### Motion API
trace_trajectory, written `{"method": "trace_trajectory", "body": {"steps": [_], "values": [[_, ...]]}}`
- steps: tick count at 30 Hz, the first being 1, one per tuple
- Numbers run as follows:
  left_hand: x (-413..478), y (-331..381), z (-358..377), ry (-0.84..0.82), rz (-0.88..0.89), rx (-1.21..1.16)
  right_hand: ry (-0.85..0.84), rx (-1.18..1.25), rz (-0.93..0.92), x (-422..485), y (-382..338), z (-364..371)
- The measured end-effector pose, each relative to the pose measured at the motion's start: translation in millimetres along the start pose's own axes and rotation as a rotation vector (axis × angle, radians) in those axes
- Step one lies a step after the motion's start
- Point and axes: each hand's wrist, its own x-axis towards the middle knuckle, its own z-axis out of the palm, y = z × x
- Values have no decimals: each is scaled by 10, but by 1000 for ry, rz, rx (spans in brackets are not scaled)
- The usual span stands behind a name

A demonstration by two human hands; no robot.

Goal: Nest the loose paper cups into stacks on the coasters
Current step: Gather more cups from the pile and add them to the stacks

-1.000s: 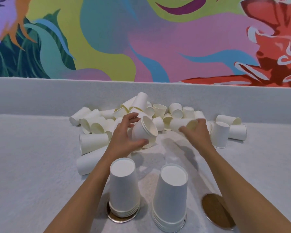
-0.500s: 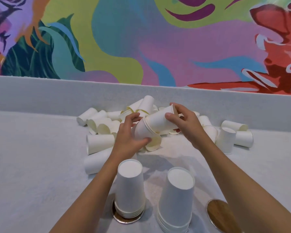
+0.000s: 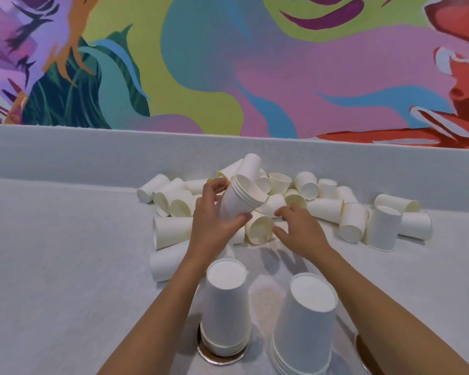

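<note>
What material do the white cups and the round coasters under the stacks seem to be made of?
Cups: probably paper, matte white outside, cream inside, with thin rolled rims.

Coaster under the left stack: only its edge shows, shiny and metallic.

Coaster at the right edge: brown top, perhaps cork or wood; I cannot tell which.

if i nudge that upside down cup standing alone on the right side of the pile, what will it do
The upside-down cup is thin paper, so it probably feels very light and would slide or topple easily. Standing on its wide rim helps a little. Once on its side it would likely roll in a curve, since it tapers.

right coaster (image 3: 363, 355) cut off, forearm-covered
</note>
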Motion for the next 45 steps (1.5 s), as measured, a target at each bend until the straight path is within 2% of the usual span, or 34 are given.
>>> {"method": "trace_trajectory", "body": {"steps": [6,12,15,24,28,30,32,38,42,45], "values": [[-12,21,9,-21,12,13,40,-145,-25,117,-95,193],[5,28,27,-15,20,23,94,-152,-15,152,-178,221],[-4,27,30,-22,11,24,199,-101,40,134,-111,129],[-39,60,76,-104,-1,63,450,295,321,82,195,-363],[-44,69,84,-127,-13,77,627,724,444,118,141,-639],[-44,70,87,-133,-16,82,601,966,436,133,81,-768],[-49,70,89,-136,-20,79,544,1059,388,113,5,-856],[-71,98,88,-144,-26,75,331,962,229,84,-95,-879],[-76,112,88,-150,-25,64,316,809,177,104,-138,-776],[-84,135,88,-158,-22,60,381,676,79,105,-209,-709]]}}
